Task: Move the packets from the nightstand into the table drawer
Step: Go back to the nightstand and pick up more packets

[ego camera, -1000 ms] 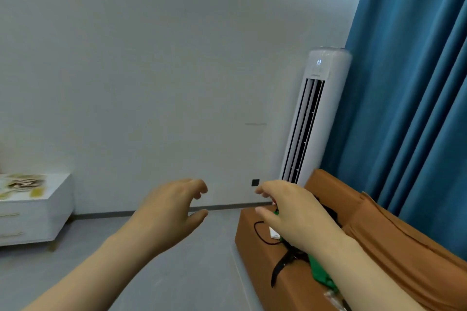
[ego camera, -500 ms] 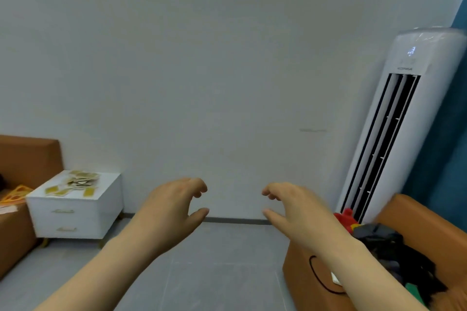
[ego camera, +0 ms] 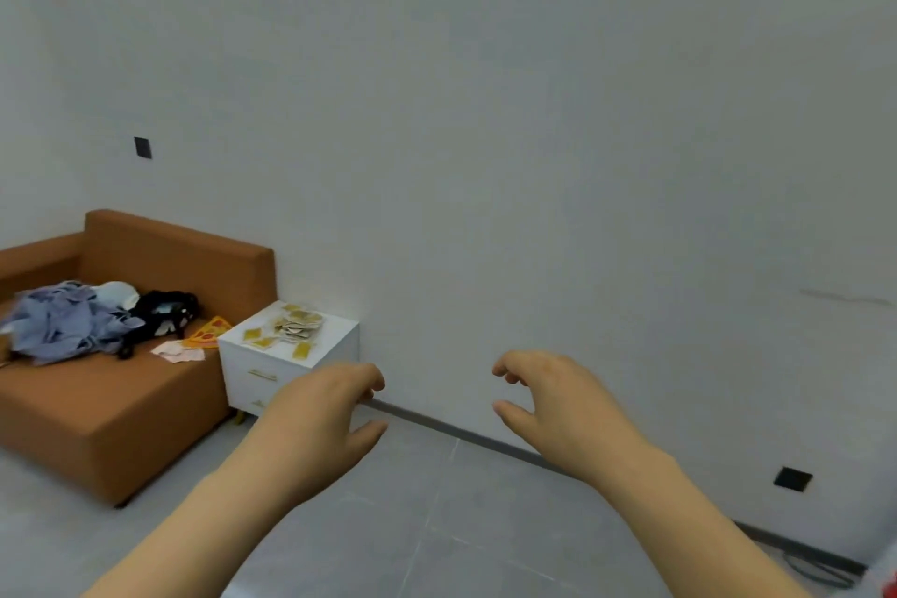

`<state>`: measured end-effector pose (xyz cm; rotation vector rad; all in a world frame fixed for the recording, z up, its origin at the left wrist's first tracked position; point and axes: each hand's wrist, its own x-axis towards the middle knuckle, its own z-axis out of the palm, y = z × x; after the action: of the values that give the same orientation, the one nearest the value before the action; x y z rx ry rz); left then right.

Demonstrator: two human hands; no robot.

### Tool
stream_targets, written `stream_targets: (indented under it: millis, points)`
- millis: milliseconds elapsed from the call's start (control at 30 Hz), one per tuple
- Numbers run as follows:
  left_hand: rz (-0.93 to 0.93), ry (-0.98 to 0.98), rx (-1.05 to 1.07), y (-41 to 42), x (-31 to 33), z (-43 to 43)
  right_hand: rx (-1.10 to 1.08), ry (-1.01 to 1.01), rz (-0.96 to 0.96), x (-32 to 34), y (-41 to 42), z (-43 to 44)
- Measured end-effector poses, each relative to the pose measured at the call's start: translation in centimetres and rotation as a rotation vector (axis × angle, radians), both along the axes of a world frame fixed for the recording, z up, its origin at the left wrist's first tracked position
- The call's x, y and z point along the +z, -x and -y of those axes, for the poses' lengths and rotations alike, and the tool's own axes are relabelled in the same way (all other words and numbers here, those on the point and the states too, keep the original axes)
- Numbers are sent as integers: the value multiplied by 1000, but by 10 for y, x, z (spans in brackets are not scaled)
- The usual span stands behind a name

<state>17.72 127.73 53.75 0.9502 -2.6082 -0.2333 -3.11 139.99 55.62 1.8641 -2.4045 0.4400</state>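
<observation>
We see the packets (ego camera: 291, 328) scattered on the white nightstand (ego camera: 272, 367) beside the sofa (ego camera: 121, 408); left hand (ego camera: 320, 413) and right hand (ego camera: 558, 403) hover empty, fingers loosely apart.

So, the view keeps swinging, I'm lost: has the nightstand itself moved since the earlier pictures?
No. The nightstand sits beside the orange sofa and against the wall, as before; only the camera turned left, sliding it rightward in frame.
</observation>
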Motion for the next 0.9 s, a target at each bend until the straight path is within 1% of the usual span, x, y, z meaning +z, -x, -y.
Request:
stream_targets:
  millis: [133, 333, 633, 900]
  points:
    - [29, -16, 97, 5, -14, 53, 98, -14, 27, -10, 15, 66]
    - [40, -35, 172, 10, -26, 155, 167, -16, 39, -23, 29, 182]
    - [70, -49, 228, 10, -31, 330, 170, -77, 67, -38, 40, 359]
    - [79, -114, 257, 45, -62, 445, 186, -140, 92, -65, 81, 485]
